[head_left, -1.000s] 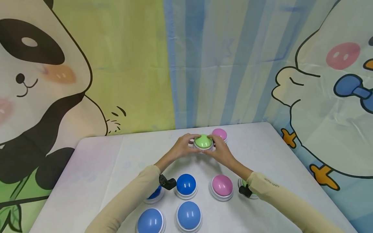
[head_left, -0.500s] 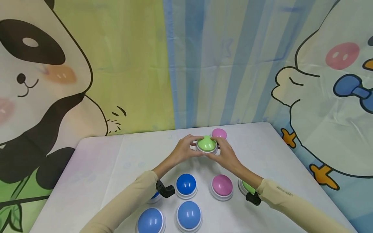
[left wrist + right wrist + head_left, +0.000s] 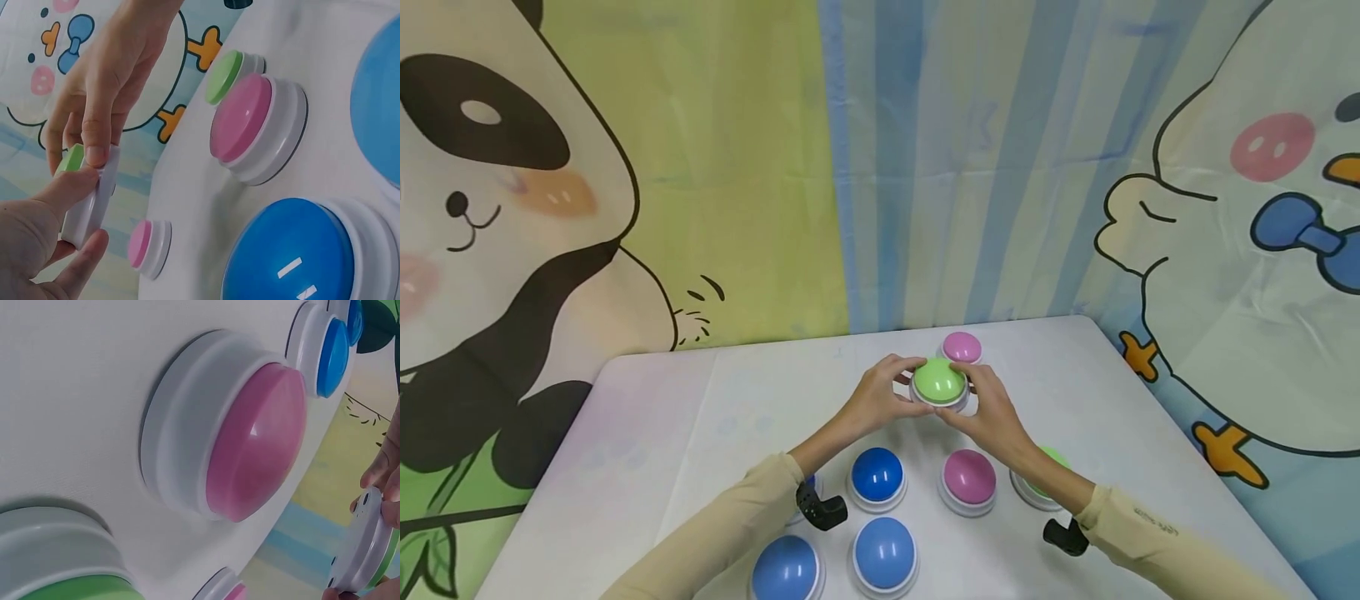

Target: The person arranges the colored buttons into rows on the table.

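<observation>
Both hands hold a green dome push button [image 3: 938, 380] with a white round base, raised over the far part of the table. My left hand [image 3: 880, 393] grips its left side and my right hand [image 3: 991, 414] its right side, thumbs low on the near side and fingers at the dome's edge. In the left wrist view the white base [image 3: 87, 206] stands on edge between the two hands. The right wrist view shows the base's flat underside [image 3: 357, 540] with small dark spots.
A pink button [image 3: 962, 347] stands just behind the held one. Nearer are another pink button [image 3: 970, 477], a green one [image 3: 1054, 457] partly behind my right forearm, and several blue buttons [image 3: 877, 475]. Printed curtains [image 3: 760, 167] hang behind the white table [image 3: 662, 408].
Both hands have carried the green button a little to the right and toward me. The other buttons stay where they were.
</observation>
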`<state>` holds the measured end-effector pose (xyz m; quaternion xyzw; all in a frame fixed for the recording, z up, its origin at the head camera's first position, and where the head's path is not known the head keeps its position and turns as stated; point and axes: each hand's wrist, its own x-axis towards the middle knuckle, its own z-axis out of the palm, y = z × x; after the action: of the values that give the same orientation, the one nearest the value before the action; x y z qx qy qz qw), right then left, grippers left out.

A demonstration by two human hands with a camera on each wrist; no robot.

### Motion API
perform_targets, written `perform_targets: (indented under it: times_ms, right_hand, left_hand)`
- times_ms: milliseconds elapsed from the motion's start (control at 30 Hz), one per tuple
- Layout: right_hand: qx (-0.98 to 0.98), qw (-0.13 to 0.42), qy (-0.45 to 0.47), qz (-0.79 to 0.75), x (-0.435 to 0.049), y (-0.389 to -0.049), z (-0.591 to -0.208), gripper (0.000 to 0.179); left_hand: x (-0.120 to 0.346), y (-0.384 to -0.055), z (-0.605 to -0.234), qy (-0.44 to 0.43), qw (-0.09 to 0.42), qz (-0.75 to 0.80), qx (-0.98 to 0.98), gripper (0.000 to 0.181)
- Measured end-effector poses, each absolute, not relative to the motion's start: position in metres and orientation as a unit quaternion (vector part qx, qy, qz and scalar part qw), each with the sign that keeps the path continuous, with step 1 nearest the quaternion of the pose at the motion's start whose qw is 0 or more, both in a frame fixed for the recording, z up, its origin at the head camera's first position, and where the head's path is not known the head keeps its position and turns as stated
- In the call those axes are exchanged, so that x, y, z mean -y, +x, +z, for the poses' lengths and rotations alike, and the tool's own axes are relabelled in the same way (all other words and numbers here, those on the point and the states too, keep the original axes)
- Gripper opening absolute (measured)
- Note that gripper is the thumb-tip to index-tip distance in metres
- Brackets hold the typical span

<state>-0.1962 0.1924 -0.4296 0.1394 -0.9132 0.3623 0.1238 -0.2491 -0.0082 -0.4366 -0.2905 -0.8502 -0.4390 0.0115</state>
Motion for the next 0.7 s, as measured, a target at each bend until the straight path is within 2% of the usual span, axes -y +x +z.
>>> perform_targets:
  times_ms: [400, 567, 700]
  right_hand:
    - [0.914, 0.131, 0.143, 0.357, -0.198, -0.173, -0.431, 0.073]
    - [0.917, 0.123, 0.131, 0.355, -0.204, -0.16, -0.433, 0.076]
    - [0.916, 0.14, 0.137, 0.351, -0.209, -0.152, -0.434, 0.08]
  left_hand:
    - [0.007, -0.226, -0.436, -0.285, -0.02, -0.453, 0.844, 0.066]
    - [0.004, -0.216, -0.436, -0.311, -0.017, -0.448, 0.838, 0.065]
    - [0.0, -0.211, -0.436, -0.33, -0.005, -0.443, 0.834, 0.065]
